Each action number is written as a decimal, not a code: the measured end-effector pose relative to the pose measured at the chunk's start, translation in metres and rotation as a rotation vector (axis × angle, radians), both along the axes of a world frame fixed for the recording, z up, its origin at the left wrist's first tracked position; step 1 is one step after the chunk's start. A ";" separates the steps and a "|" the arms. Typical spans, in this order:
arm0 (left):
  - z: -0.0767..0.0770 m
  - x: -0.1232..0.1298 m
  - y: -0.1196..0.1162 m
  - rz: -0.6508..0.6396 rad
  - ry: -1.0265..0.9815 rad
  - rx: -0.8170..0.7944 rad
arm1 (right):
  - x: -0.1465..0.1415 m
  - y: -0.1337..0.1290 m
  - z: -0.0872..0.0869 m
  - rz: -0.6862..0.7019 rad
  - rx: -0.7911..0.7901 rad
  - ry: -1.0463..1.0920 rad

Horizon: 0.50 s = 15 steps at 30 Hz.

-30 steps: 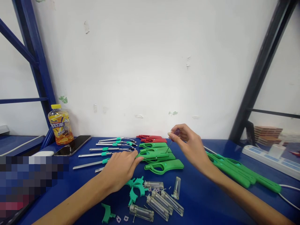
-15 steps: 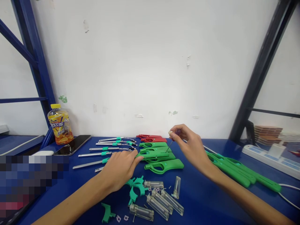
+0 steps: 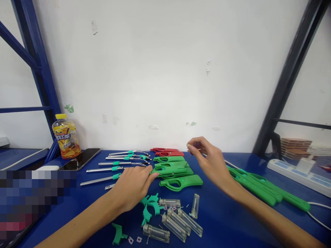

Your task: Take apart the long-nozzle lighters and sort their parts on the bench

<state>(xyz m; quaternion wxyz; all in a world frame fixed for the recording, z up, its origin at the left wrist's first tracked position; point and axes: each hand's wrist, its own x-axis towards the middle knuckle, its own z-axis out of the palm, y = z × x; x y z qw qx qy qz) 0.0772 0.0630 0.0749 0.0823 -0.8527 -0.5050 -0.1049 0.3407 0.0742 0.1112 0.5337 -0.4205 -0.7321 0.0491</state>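
Note:
My left hand (image 3: 136, 186) is closed on the near end of a green lighter casing (image 3: 169, 171), pinching it between thumb and fingers. In my right hand (image 3: 210, 160) is a screwdriver (image 3: 197, 145) with a dark purple handle, its thin shaft slanting down toward the casing's right end. Whether the tip touches the casing is too small to tell. Another green lighter casing (image 3: 191, 182) lies just in front, and more green and red casings (image 3: 168, 150) lie behind. Left of these, several metal lighter tubes (image 3: 110, 164) with teal clips and wires lie in a row, partly hidden by my left hand.
Clear fuel tanks (image 3: 174, 227) and teal triggers (image 3: 153, 206) lie in front, with tiny pale pieces. More green casings (image 3: 261, 186) rest at right beside a white power strip (image 3: 297, 175). A drink bottle (image 3: 66, 137) and a phone (image 3: 81, 159) are at left.
The screwdriver's shaft has shifted slightly in my right hand. My left hand and the casing it holds stay in place.

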 end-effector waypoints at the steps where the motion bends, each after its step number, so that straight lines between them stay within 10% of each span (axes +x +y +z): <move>1: -0.001 0.000 0.000 -0.001 -0.002 -0.002 | 0.000 0.000 0.000 0.003 0.001 -0.002; 15: -0.003 0.000 0.000 -0.009 0.009 -0.021 | -0.002 -0.001 -0.002 0.036 -0.004 -0.005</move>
